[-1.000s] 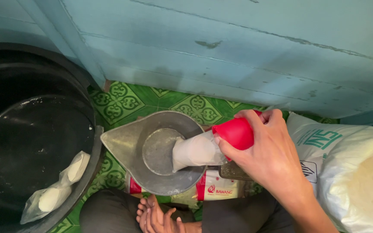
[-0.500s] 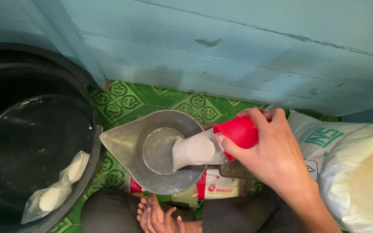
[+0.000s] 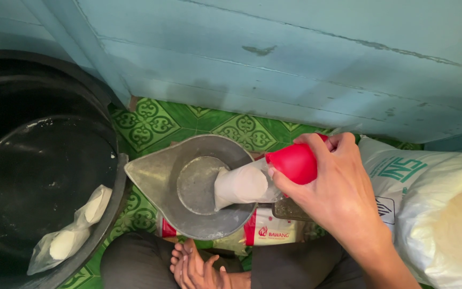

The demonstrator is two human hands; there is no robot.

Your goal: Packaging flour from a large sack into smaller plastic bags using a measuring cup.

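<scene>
We see one right hand, reaching in from the lower right, its fingers curled around one red funnel. The funnel's mouth sits in one clear plastic bag of white powder, lying inside one metal scoop pan. Two filled bags rest in one black tub.

Home floor corner, green patterned mat, blue wooden wall

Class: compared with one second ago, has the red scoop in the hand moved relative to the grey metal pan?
No. The red scoop sits at the grey metal pan rim's right side as before, gripped by the right hand.
</scene>
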